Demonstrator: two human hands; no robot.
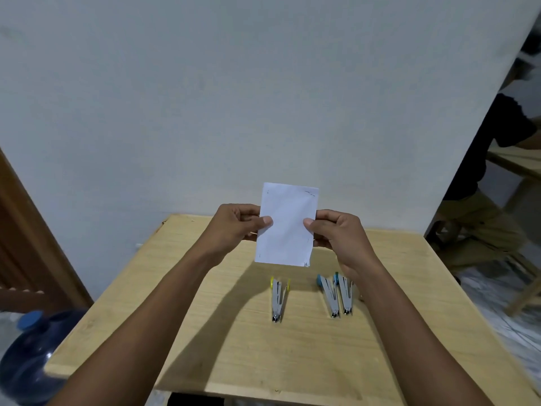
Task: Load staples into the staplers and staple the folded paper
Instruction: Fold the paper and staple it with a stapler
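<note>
Frame centre: white folded paper sheet | light, limp; hold side edges | left hand, right hand each pinch an edge.

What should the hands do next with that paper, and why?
Probably free the right hand and reach for the blue stapler just below it. It and the left hand both pinch the folded paper, so no stapler is held.

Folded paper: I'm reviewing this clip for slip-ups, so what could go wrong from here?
1. The left hand and right hand pinch the folded paper only at its side edges, in the air; freeing one grip for a stapler may let it drop.
2. The right wrist hangs above the two blue staplers, so lowering it could knock them.
</note>
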